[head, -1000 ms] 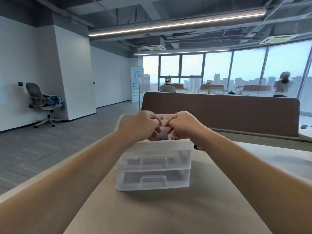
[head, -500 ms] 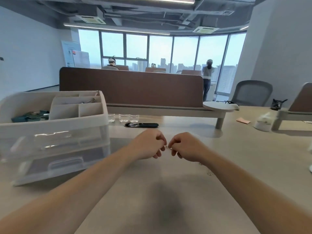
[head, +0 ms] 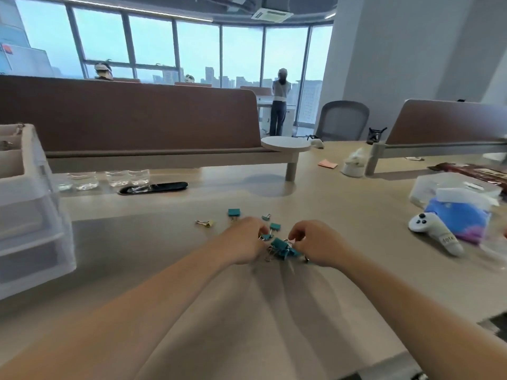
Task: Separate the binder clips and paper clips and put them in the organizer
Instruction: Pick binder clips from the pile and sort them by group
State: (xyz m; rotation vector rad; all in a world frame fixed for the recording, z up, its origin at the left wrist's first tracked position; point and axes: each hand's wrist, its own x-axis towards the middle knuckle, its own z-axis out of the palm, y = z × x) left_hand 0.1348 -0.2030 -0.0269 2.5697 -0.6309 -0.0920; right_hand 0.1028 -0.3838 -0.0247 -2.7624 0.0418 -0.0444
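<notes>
A pile of teal binder clips point(head: 282, 249) lies on the beige desk between my two hands. My left hand point(head: 244, 239) has its curled fingertips on a small teal clip point(head: 266, 237) at the pile's left edge. My right hand point(head: 315, 242) pinches at the wire handle of a clip on the pile's right side. Loose clips lie just beyond: a teal one point(head: 234, 213), a yellow one point(head: 205, 223), and two more teal ones point(head: 274, 226). The white plastic organizer point(head: 30, 204) with drawers stands at the far left; its top compartments are mostly cut off.
A brown desk divider point(head: 131, 116) runs across the back, with clear cups point(head: 109, 178) and a black cable slot point(head: 153, 187) before it. At right lie a white controller point(head: 436, 233), a blue cloth point(head: 458, 218) and a clear box point(head: 452, 187). People stand or sit far behind.
My view has swung right, away from the organizer. Both hands left the organizer top, crossed the desk and now reach into the clip pile, which was hidden before.
</notes>
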